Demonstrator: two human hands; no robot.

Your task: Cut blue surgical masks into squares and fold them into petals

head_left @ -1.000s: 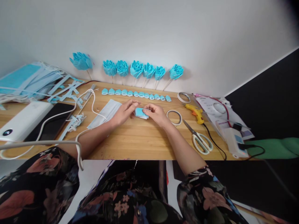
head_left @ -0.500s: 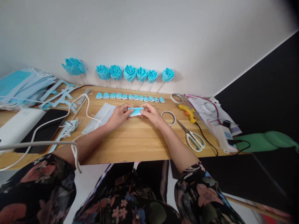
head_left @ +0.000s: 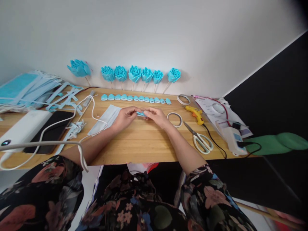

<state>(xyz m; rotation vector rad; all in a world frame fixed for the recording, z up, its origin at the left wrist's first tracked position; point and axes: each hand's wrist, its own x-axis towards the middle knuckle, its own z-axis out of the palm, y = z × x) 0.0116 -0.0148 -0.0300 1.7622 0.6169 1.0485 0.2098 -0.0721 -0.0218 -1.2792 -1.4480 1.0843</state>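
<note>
Blue mask fabric (head_left: pixel 140 113): apparently mid-fold; next likely needs firm pressing
Left hand (head_left: pixel 127 116): pinching, 9 o'clock
Right hand (head_left: pixel 155 115): pinching, 3 o'clock

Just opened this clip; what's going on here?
A person's left hand and right hand together hold a small folded blue piece over a wooden table. Beyond it lies a row of blue pieces, with stemmed blue flowers behind. Scissors and a yellow glue gun lie to the right.
</note>
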